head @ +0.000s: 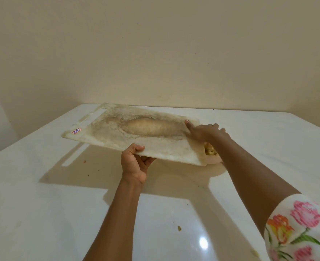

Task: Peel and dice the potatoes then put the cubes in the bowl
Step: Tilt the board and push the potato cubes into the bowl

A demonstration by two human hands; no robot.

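A worn, stained white cutting board (117, 134) is lifted off the table, its right end over a pale bowl (214, 160). My left hand (135, 162) grips the board's near edge, thumb on top and fingers underneath. At the board's right end my right hand (204, 131) rests on the surface, its thumb stretched along it. Yellowish potato cubes (210, 150) show in the bowl just past the board's right edge. Board and right arm cover most of the bowl.
A glossy white table (52, 204) runs to a beige wall at the back. Small bits of peel (179, 228) lie on the table near me, and a speck lies at the left (84, 161). The board has a handle slot (90, 116) at its far left.
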